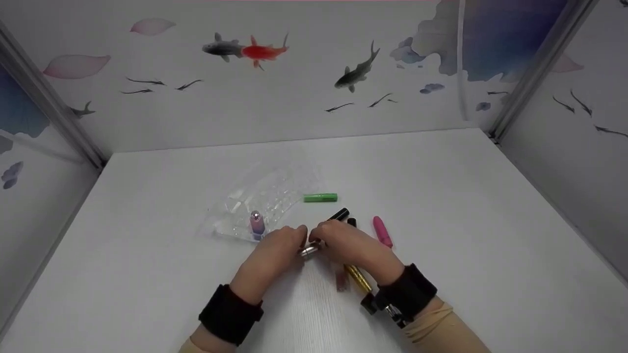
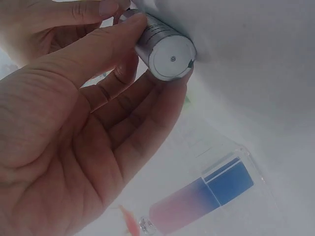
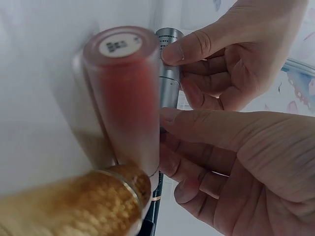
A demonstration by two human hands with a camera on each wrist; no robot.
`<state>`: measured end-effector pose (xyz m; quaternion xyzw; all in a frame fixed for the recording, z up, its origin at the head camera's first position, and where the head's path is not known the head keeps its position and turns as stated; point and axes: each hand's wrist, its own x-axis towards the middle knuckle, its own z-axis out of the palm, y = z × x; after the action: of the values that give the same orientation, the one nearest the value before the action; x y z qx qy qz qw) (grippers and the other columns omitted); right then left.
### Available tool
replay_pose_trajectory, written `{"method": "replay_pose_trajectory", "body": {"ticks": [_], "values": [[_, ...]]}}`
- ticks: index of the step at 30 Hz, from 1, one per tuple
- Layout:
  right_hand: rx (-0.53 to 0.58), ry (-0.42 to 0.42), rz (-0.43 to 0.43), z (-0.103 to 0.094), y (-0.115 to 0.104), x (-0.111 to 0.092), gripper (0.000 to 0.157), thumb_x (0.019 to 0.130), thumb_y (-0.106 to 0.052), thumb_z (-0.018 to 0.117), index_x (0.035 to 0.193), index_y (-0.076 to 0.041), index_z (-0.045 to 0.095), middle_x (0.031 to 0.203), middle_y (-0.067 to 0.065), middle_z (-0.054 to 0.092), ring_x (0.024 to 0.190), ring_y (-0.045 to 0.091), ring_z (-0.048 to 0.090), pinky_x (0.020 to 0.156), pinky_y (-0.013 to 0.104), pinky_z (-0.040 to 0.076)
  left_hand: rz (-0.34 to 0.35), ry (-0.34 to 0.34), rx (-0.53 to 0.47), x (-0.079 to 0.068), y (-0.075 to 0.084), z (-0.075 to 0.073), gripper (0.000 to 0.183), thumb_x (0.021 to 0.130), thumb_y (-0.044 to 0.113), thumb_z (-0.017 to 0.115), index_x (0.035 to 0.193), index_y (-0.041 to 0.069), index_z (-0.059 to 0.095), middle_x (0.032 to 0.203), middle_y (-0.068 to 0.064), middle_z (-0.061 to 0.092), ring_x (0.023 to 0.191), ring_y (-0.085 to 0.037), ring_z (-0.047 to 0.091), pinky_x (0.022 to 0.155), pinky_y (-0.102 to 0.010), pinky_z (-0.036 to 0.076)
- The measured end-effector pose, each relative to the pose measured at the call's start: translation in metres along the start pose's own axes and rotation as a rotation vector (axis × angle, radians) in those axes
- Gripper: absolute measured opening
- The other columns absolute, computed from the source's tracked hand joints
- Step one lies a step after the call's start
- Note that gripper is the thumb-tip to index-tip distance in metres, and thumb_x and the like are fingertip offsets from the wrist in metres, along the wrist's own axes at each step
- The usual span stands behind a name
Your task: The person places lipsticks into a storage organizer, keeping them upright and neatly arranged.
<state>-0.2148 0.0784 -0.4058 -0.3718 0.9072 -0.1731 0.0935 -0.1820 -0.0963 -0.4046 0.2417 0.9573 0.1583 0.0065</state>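
Observation:
A silver cosmetic tube [image 1: 310, 250] with a seam round its middle lies between both hands, low over the table. My left hand [image 1: 282, 245] pinches one end with thumb and fingers; the left wrist view shows that end's round white base [image 2: 172, 58]. At the opposite end, my right hand [image 1: 348, 242] holds the tube between thumb and fingers. Close under the right hand are a frosted red lip gloss tube [image 3: 125, 93] and a glittery gold tube [image 3: 98, 201]. Black tubes [image 1: 339, 214] poke out just beyond the right hand's knuckles, partly hidden by it.
Left of the hands lies a clear plastic bag [image 1: 279, 184] with a pink-and-blue lip gloss tube [image 1: 257, 223] on it. A green tube [image 1: 320, 197] is farther back, and a pink tube [image 1: 382, 231] lies to the right. Printed panels [image 1: 304, 108] wall in the white table [image 1: 466, 206].

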Motion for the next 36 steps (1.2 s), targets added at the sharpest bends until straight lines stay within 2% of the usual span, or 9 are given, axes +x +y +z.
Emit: {"method": "replay_pose_trajectory", "body": {"ticks": [3,5,10,14,20,25,28,33,36], "values": [[0.002,0.027,-0.02,-0.001,0.002,0.0,0.018,0.088,0.0,0.072,0.104,-0.008,0.075,0.097,0.004,0.074,0.09,0.017,0.065,0.086,0.035,0.056,0.035,0.037,0.006,-0.001,-0.001,-0.003,0.014,0.085,-0.007,0.061,0.087,0.002,0.051,0.071,-0.015,0.062,0.06,-0.026,0.058,0.051,-0.037,0.042],[0.009,0.052,-0.042,-0.002,0.003,0.0,0.017,0.087,0.0,0.073,0.103,-0.007,0.075,0.095,0.004,0.073,0.088,0.017,0.064,0.083,0.034,0.056,0.043,0.055,-0.002,-0.002,-0.002,-0.005,0.017,0.084,-0.006,0.065,0.089,0.001,0.051,0.071,-0.016,0.063,0.06,-0.026,0.058,0.051,-0.037,0.042],[0.058,0.102,-0.077,-0.007,0.004,0.001,0.014,0.088,-0.003,0.074,0.101,-0.006,0.074,0.096,0.006,0.071,0.09,0.016,0.065,0.083,0.032,0.057,0.016,0.043,-0.072,-0.002,-0.004,-0.013,0.028,0.081,0.001,0.077,0.094,0.001,0.052,0.074,-0.014,0.062,0.063,-0.022,0.054,0.055,-0.036,0.043],[0.134,0.135,-0.093,-0.017,0.005,0.0,0.015,0.088,-0.002,0.074,0.103,-0.003,0.074,0.099,0.008,0.071,0.093,0.019,0.066,0.083,0.032,0.057,0.016,0.062,-0.121,-0.002,-0.005,-0.017,0.031,0.081,0.004,0.079,0.092,0.003,0.05,0.073,-0.008,0.057,0.066,-0.017,0.048,0.058,-0.032,0.041],[0.204,0.201,-0.106,-0.03,0.007,-0.005,0.018,0.089,0.0,0.071,0.107,-0.002,0.072,0.103,0.01,0.071,0.09,0.02,0.071,0.081,0.031,0.059,0.029,0.154,-0.118,0.001,-0.004,-0.021,0.029,0.085,0.011,0.077,0.095,0.008,0.05,0.077,-0.002,0.057,0.069,-0.012,0.048,0.06,-0.026,0.04],[0.26,0.262,-0.096,-0.032,0.006,-0.006,0.019,0.092,-0.002,0.068,0.111,-0.004,0.07,0.106,0.009,0.073,0.086,0.017,0.073,0.077,0.026,0.059,0.054,0.28,-0.117,0.004,-0.002,-0.021,0.027,0.09,0.02,0.075,0.101,0.011,0.052,0.087,-0.003,0.067,0.076,-0.015,0.064,0.062,-0.027,0.048],[0.276,0.314,-0.107,-0.031,0.005,-0.006,0.02,0.093,-0.004,0.068,0.113,-0.005,0.071,0.109,0.009,0.073,0.087,0.018,0.072,0.077,0.026,0.059,0.074,0.348,-0.114,0.005,-0.001,-0.02,0.026,0.091,0.022,0.074,0.103,0.011,0.053,0.093,-0.003,0.07,0.08,-0.017,0.068,0.063,-0.027,0.051],[0.326,0.428,-0.153,-0.03,0.003,-0.005,0.026,0.092,-0.003,0.069,0.118,-0.006,0.07,0.113,0.01,0.073,0.092,0.021,0.073,0.079,0.029,0.061,0.066,0.396,-0.101,0.006,-0.002,-0.024,0.026,0.092,0.023,0.073,0.107,0.013,0.054,0.098,-0.001,0.071,0.078,-0.015,0.066,0.064,-0.026,0.052],[0.351,0.474,-0.184,-0.029,0.001,-0.004,0.028,0.093,-0.003,0.068,0.121,-0.005,0.068,0.114,0.01,0.073,0.095,0.021,0.073,0.08,0.031,0.061,0.055,0.421,-0.1,0.006,-0.003,-0.028,0.028,0.091,0.02,0.074,0.109,0.014,0.053,0.1,0.0,0.072,0.083,-0.014,0.069,0.069,-0.026,0.056]]}}
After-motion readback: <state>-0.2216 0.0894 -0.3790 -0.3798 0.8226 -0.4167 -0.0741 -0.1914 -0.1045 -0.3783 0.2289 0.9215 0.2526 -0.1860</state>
